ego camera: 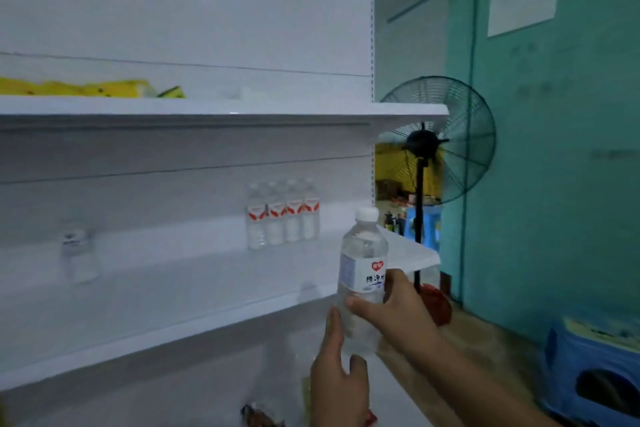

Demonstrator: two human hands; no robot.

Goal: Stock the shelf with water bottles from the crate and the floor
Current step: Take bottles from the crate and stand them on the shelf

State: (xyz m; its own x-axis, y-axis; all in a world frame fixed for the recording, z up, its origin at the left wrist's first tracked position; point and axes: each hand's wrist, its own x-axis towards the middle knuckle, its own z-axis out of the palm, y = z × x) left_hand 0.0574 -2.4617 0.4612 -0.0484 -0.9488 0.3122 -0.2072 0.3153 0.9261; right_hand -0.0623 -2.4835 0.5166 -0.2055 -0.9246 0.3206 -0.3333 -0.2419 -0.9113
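Observation:
I hold a clear water bottle [362, 263] with a white cap and a white label upright in front of the middle shelf [173, 288]. My right hand [398, 305] grips its middle, thumb across the front. My left hand [337, 374] touches the bottle's lower part from the left with straight fingers. Several water bottles with red-and-white labels [282, 215] stand in a row at the back of that shelf, to the right. One more bottle [78, 253] stands blurred at the shelf's left.
The upper shelf [221, 107] carries yellow packs [79, 87]. A black standing fan [440, 142] is beside the shelf's right end, before a teal wall. A blue crate [595, 367] sits at the lower right. Packaged goods [263, 416] lie on the shelf below.

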